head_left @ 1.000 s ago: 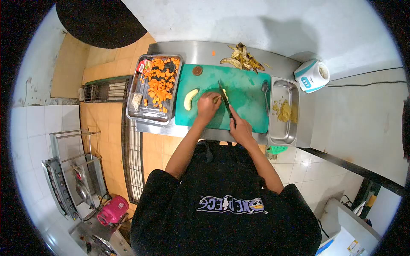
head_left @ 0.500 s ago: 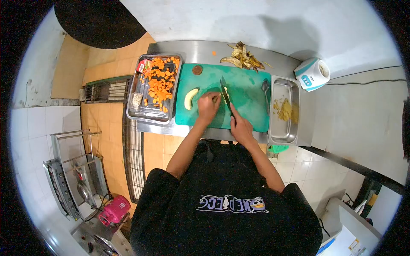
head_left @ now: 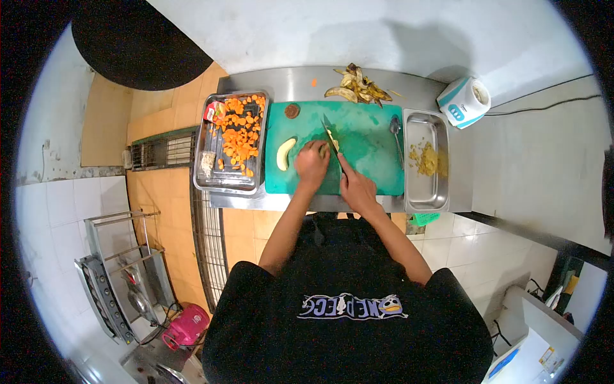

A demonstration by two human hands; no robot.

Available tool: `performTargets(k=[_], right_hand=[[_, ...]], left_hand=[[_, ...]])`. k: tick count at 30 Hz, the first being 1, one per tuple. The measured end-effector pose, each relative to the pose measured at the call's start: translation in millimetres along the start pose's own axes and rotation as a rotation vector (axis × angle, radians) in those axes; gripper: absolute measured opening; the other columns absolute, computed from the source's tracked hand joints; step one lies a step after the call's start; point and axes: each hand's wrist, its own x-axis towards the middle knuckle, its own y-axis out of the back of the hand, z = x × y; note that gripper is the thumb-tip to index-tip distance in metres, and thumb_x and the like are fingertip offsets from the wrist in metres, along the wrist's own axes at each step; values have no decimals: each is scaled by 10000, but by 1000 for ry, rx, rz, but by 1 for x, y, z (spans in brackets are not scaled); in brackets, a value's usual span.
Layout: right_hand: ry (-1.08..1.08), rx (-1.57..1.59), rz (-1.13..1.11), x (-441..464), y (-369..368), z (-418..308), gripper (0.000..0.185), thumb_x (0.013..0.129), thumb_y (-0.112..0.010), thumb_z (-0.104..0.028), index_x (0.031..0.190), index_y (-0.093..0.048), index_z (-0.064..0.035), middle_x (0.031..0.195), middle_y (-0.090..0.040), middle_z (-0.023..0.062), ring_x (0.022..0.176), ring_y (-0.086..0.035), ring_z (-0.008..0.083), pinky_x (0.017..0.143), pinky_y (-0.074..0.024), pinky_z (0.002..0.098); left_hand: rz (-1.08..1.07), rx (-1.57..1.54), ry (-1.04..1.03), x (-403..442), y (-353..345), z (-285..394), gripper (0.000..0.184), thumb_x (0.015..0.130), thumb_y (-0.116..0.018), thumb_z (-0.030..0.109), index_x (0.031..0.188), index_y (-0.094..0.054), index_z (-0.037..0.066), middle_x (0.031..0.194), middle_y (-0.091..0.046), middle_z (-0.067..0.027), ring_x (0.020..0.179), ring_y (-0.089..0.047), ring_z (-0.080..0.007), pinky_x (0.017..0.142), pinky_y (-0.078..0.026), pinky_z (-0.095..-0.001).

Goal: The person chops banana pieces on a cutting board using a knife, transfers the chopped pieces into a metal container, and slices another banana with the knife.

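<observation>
On the green cutting board, my right hand is closed round the handle of a dark knife, its blade pointing up and left. My left hand is closed at the left side of the blade, its fingers round a banana piece that is mostly hidden. Small pale slices lie along the blade. A peeled banana rests left of my left hand. Near the board's top left is a round brown item. A spoon lies at the board's right edge.
Left of the board stands a metal tray with carrot slices and small packets. Banana peels lie behind the board. To the right are a steel pan with yellow mash and a white-and-blue appliance.
The whole view has shifted and tilted slightly. My left hand stays by the blade, and the knife now leans a little more to the left.
</observation>
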Motion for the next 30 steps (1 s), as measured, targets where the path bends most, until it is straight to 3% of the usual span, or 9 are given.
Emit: performTargets(k=[3, 5, 9, 11, 23, 30], right_hand=[[-12, 19, -10, 4, 3, -9, 690, 971, -571, -213, 1614, -327, -275, 876, -714, 218, 709, -695, 438, 654, -562, 586], [-63, -13, -98, 4, 3, -13, 664, 987, -536, -198, 1613, -332, -280, 1034, -725, 187, 802, -690, 430, 727, -537, 575], [-61, -18, -62, 4, -8, -8, 670, 982, -542, -196, 1613, -332, -279, 1015, -720, 183, 788, -688, 430, 724, -537, 581], [-69, -31, -131, 4, -4, -7, 671, 977, -545, -191, 1609, -338, -279, 971, -710, 186, 767, -683, 429, 714, -533, 586], [-98, 23, -97, 1, -4, -8, 653, 979, -531, -193, 1598, -362, -314, 933, -690, 180, 799, -679, 438, 754, -523, 586], [-96, 60, -93, 0, -3, -12, 658, 980, -530, -197, 1600, -355, -332, 947, -691, 186, 810, -673, 450, 757, -514, 606]], left_hand=[[-122, 199, 78, 2, 11, 7, 248, 870, -765, 280, 1039, -776, 100, 1000, -750, -159, 845, -724, -363, 739, -578, -450], [-181, 198, 84, 4, 9, 0, 283, 870, -763, 313, 1073, -770, 114, 1006, -748, -156, 853, -721, -368, 726, -577, -468], [-162, 148, 78, 5, 6, -1, 294, 871, -766, 325, 1064, -781, 105, 992, -756, -160, 838, -726, -370, 728, -581, -468], [-162, 130, 149, 6, 5, 0, 227, 855, -761, 240, 1022, -786, 89, 992, -742, -155, 852, -720, -365, 744, -574, -464], [-193, 43, 139, 4, 12, -2, 259, 896, -745, 252, 1052, -795, 52, 1013, -765, -175, 893, -739, -354, 793, -575, -432], [-151, 1, 130, 3, 10, -6, 285, 865, -780, 249, 1061, -793, 43, 999, -768, -191, 888, -750, -353, 812, -579, -430]])
